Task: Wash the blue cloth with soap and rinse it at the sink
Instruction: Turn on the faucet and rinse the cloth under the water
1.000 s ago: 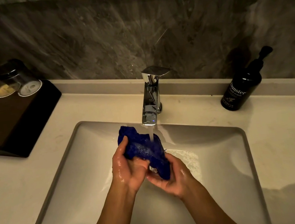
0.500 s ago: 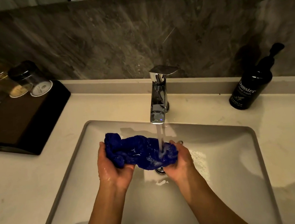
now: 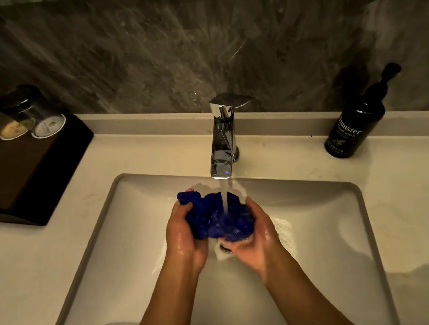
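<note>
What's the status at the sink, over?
Left hand and right hand both shut on blue cloth, bunched under the running faucet. Stream hits cloth mid-bunch. Hand wash bottle off right on counter. Nothing in the way.

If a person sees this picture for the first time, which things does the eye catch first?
First, the blue cloth, bunched between the left hand and right hand in the middle of the sink. Water from the chrome tap falls straight onto it. Next, the black soap bottle on the counter at the back right.
</note>
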